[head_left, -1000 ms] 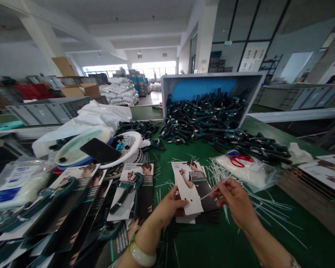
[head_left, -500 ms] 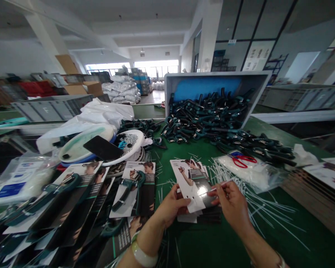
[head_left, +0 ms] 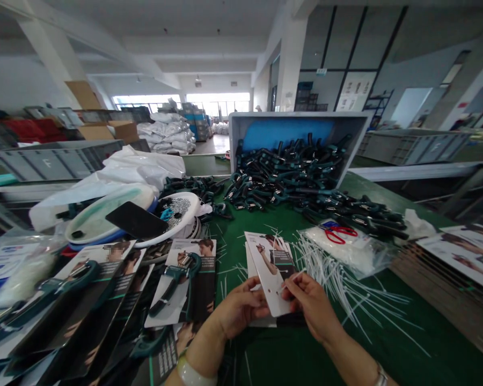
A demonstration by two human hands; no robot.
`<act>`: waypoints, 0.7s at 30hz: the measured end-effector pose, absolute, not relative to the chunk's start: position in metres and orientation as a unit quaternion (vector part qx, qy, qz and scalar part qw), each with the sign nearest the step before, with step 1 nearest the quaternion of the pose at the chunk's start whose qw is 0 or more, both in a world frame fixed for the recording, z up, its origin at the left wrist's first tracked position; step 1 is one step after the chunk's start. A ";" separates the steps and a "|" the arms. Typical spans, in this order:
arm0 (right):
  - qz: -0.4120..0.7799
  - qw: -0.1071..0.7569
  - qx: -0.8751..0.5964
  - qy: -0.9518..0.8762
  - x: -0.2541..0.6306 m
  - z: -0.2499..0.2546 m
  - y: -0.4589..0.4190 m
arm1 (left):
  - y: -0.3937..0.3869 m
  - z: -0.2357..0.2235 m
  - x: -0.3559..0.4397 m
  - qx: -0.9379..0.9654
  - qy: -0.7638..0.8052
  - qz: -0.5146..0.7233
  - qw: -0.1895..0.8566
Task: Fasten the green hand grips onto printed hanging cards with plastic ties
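Observation:
My left hand (head_left: 237, 310) grips the lower left edge of a printed backing card (head_left: 271, 268), held tilted just above a small stack of the same cards on the green table (head_left: 306, 354). My right hand (head_left: 308, 304) is closed in a pinch on a thin white cable tie (head_left: 293, 279), its tip against the card's face near its holes. Both hands meet at the card's lower part.
Loose white cable ties (head_left: 346, 289) lie scattered to the right, beside a plastic bag with red scissors (head_left: 340, 234). A tipped grey crate (head_left: 298, 134) spills dark hand grippers (head_left: 306, 182). Finished carded grippers (head_left: 181, 281) lie left. More card stacks (head_left: 462, 257) sit at the right.
My right hand has brought the cable tie leftward and down onto the card. Both hands and the card have drawn closer to me.

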State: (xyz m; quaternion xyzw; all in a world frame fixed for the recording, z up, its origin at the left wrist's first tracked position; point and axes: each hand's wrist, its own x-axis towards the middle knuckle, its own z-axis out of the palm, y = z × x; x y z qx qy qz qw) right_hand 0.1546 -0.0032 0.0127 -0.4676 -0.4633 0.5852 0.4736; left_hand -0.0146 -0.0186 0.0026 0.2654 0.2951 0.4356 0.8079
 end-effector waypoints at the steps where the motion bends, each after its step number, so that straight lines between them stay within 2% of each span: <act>1: 0.598 0.471 -0.462 -0.456 0.154 0.014 -0.004 | -0.018 0.001 -0.014 0.277 0.300 0.431 0.804; 9: 0.607 0.463 -0.464 -0.448 0.157 0.014 -0.006 | -0.017 -0.004 -0.004 0.411 0.463 0.394 0.680; 17: 0.449 0.442 -0.512 -0.584 0.175 0.017 -0.001 | -0.011 -0.007 -0.016 0.548 0.504 0.361 0.562; 21: 0.357 0.415 -0.451 -0.705 0.185 0.020 -0.006 | -0.011 -0.003 -0.026 0.637 0.524 0.344 0.449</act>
